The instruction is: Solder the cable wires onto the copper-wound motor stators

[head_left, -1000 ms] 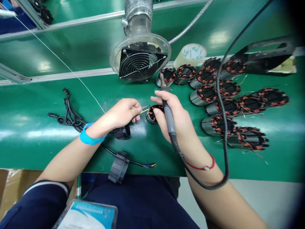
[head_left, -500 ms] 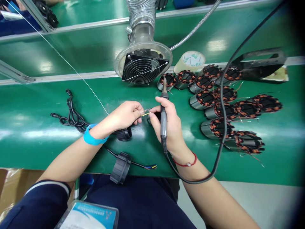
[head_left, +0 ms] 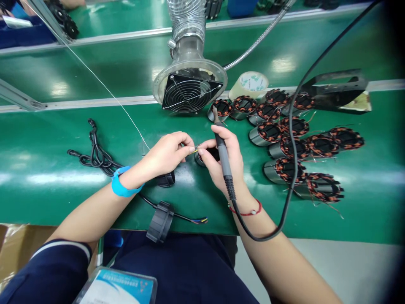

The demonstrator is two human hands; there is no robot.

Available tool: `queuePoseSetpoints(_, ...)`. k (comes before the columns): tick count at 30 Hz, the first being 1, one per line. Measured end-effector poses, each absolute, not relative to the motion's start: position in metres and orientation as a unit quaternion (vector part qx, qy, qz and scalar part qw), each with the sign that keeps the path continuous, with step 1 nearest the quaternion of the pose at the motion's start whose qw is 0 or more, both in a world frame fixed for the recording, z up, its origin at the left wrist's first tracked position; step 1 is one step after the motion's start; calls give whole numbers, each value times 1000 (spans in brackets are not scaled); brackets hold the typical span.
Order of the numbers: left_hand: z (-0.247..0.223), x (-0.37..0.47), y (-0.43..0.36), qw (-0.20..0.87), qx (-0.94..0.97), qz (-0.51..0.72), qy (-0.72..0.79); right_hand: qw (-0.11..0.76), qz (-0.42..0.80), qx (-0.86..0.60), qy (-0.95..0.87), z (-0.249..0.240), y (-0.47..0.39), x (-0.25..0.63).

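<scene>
My left hand [head_left: 172, 152] pinches a thin yellow wire [head_left: 195, 150] between thumb and forefinger. My right hand [head_left: 226, 156] carries a soldering iron [head_left: 222, 154], its tip pointing up and away from me, while its thumb and forefinger meet at the wire's end. Behind those fingers stands a motor stator [head_left: 199, 159], partly hidden. Under my left wrist sits a black threaded ring [head_left: 166, 179]. Closer to me, a black cable runs through a second black ring [head_left: 160, 221] and ends in bare coloured wires [head_left: 201, 220].
Several wound stators [head_left: 291, 147] stand to the right. A fume extractor fan [head_left: 190, 93] hangs at the back, beside a tape roll [head_left: 249, 84]. Solder wire [head_left: 107, 88] slants down from upper left. A coiled black cable [head_left: 98, 154] lies left; the iron's cord [head_left: 294, 164] loops at right.
My hands have come closer together, fingertips now meeting at the wire. The soldering iron has tilted, its handle end swinging right and its tip slightly left.
</scene>
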State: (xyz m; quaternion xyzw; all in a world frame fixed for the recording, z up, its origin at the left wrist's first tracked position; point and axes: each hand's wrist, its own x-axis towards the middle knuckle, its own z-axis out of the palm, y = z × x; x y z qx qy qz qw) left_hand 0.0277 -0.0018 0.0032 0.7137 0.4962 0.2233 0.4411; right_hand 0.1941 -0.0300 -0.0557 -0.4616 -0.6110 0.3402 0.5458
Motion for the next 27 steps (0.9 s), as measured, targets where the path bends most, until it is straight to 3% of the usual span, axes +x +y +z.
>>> queuePoseSetpoints(10,9,28,-1,362,788,185,463,571,336,-443,-604,-54,-30,191)
queuePoseSetpoints(17,3,28,0,490,687,183,505,554,262,-484,-625,-46,-37,205)
queuePoseSetpoints(21,0,31,2,438,731,178,492,539,213,-514,-632,-41,-58,220)
queuePoseSetpoints(27,5,36,0,384,752,150,514,606,169,-484,-609,-59,-91,228)
